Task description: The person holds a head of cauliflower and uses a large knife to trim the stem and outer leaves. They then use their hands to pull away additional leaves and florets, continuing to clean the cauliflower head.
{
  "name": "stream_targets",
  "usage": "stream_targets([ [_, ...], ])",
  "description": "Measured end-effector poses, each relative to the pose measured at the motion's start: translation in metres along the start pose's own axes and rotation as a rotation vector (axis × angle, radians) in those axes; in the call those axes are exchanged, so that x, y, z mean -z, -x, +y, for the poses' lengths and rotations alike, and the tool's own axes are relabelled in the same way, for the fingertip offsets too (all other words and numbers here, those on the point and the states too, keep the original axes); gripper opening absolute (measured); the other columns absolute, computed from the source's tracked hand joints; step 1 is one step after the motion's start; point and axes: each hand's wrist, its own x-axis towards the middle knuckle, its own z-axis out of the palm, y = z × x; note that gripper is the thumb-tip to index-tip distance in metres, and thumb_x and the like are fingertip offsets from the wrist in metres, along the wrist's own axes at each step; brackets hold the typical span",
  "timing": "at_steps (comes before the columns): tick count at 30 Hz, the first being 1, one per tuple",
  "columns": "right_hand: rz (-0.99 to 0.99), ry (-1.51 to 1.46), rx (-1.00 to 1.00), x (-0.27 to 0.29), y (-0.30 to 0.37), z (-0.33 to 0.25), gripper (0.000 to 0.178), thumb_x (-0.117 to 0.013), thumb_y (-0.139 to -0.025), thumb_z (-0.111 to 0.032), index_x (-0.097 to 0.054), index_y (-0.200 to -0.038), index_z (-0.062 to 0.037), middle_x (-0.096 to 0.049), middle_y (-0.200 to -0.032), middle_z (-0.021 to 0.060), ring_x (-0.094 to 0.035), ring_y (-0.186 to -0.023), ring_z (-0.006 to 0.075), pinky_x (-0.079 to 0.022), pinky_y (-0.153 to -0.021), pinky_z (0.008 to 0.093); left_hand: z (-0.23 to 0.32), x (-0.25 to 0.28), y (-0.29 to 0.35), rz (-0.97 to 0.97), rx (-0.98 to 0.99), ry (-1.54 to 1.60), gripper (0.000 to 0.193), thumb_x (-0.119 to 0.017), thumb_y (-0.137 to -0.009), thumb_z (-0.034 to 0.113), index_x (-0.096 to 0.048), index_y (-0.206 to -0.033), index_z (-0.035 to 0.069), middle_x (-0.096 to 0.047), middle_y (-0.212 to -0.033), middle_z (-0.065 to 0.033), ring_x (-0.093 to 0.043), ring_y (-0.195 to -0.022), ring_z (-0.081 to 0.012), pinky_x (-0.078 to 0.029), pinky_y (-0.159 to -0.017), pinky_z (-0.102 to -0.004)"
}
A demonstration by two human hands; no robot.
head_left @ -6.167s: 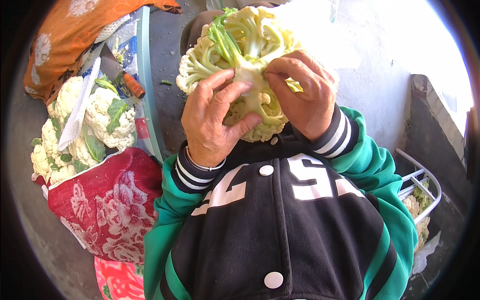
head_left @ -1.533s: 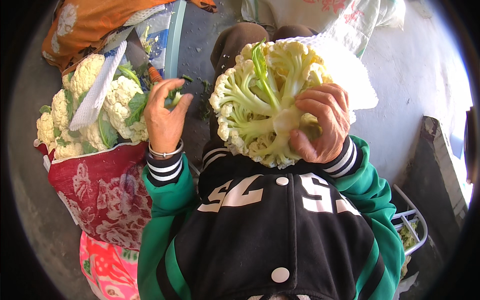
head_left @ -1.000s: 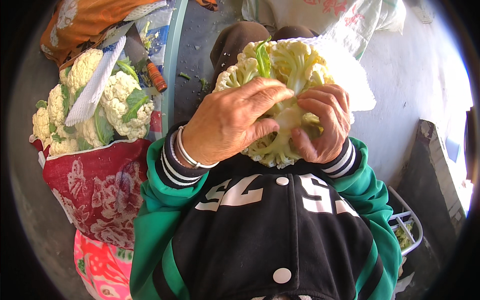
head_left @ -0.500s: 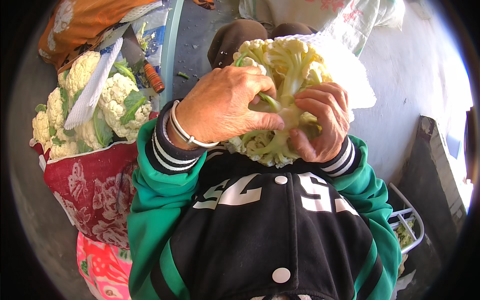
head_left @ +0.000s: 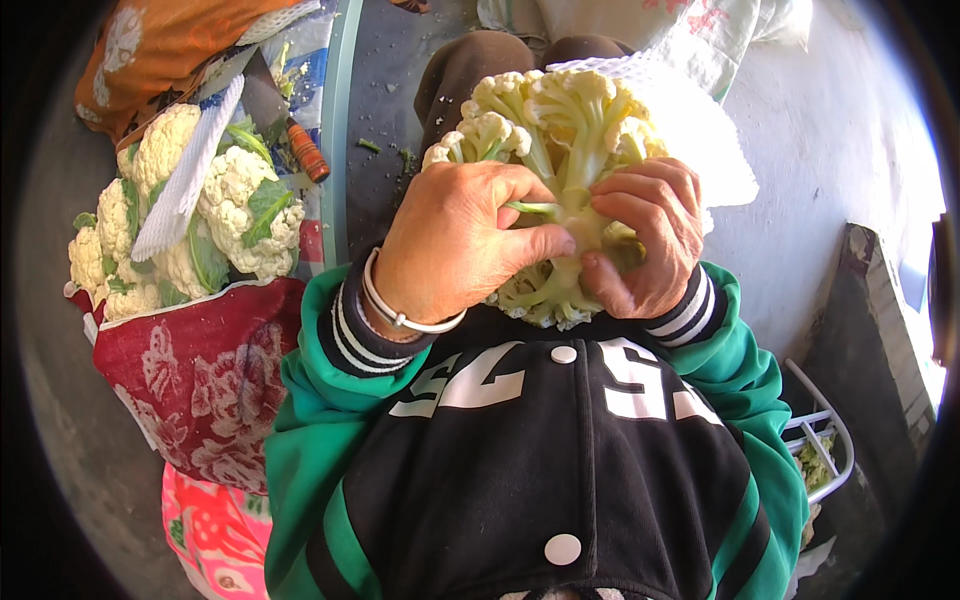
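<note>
A large cauliflower (head_left: 580, 125) rests in my lap with its stem side up, florets fanning out around the pale core. My left hand (head_left: 455, 240) is closed at its left side, with thumb and fingers around a short green leaf stalk (head_left: 535, 209) close to the core. On the opposite side, my right hand (head_left: 655, 225) curls its fingers and thumb around the core and lower florets. A white foam net (head_left: 720, 165) spreads beyond the cauliflower, bright in the sunlight.
Several cauliflowers (head_left: 235, 190) lie at the left above a dark red floral cloth (head_left: 200, 380), under a white foam strip (head_left: 190, 180). Beyond them is a knife with a wooden handle (head_left: 307, 152). A white wire rack (head_left: 825, 445) stands at lower right, a pale sack (head_left: 665, 35) at the far side.
My left hand has turned and drawn slightly toward me, its forearm shifting right. More florets show at the cauliflower's left. My right hand has stayed nearly in place.
</note>
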Motion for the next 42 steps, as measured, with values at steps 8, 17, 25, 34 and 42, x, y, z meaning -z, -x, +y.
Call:
stream_targets([
  [8, 0.0, 0.011, 0.002, -0.002, -0.002, -0.003, 0.04, -0.076, -0.061, -0.018, -0.066, -0.097, -0.0059, -0.068, -0.098, 0.0096, -0.064, -0.092, 0.031, -0.047, -0.09, 0.0441, -0.001, -0.015, 0.016, 0.125, 0.127, 0.189, 0.027, -0.089, -0.076, 0.011, -0.075, -0.094, -0.001, -0.062, -0.072, 0.0015, -0.039, -0.058, -0.0032, -0.033, -0.051, -0.0221],
  [17, -0.024, 0.02, 0.002, -0.001, -0.001, -0.002, 0.04, -0.077, -0.062, -0.02, -0.065, -0.098, -0.0058, -0.069, -0.099, 0.0098, -0.064, -0.093, 0.0317, -0.047, -0.09, 0.0445, -0.013, -0.022, 0.021, 0.248, -0.005, 0.184, 0.02, -0.083, -0.084, 0.013, -0.076, -0.096, 0.0, -0.068, -0.074, -0.0041, -0.057, -0.063, -0.0084, -0.044, -0.057, -0.0243],
  [25, -0.007, 0.004, 0.024, -0.002, 0.0, -0.001, 0.041, -0.077, -0.063, -0.02, -0.066, -0.1, -0.0054, -0.069, -0.099, 0.0104, -0.064, -0.093, 0.0321, -0.047, -0.091, 0.0452, -0.007, -0.023, 0.022, 0.367, -0.095, -0.01, 0.009, -0.076, -0.087, 0.01, -0.072, -0.089, 0.002, -0.068, -0.076, -0.0113, -0.066, -0.064, -0.0276, -0.051, -0.059, -0.0347],
  [34, 0.013, -0.012, 0.013, 0.001, 0.004, 0.002, 0.04, -0.076, -0.065, -0.019, -0.066, -0.101, -0.0047, -0.069, -0.099, 0.0104, -0.063, -0.093, 0.0322, -0.046, -0.092, 0.0452, -0.047, 0.031, 0.055, 0.677, 0.139, -0.373, 0.009, -0.075, -0.089, 0.007, -0.076, -0.097, 0.003, -0.071, -0.091, -0.0089, -0.064, -0.063, -0.0177, -0.05, -0.062, -0.0296],
  [42, 0.003, -0.013, 0.015, -0.001, 0.002, 0.002, 0.041, -0.076, -0.065, -0.018, -0.065, -0.102, -0.0051, -0.069, -0.1, 0.0105, -0.063, -0.093, 0.0323, -0.046, -0.091, 0.0449, -0.049, 0.022, 0.059, 0.645, 0.182, -0.225, 0.021, -0.076, -0.09, 0.011, -0.072, -0.109, 0.003, -0.066, -0.104, -0.0074, -0.061, -0.068, -0.0123, -0.05, -0.062, -0.0267],
])
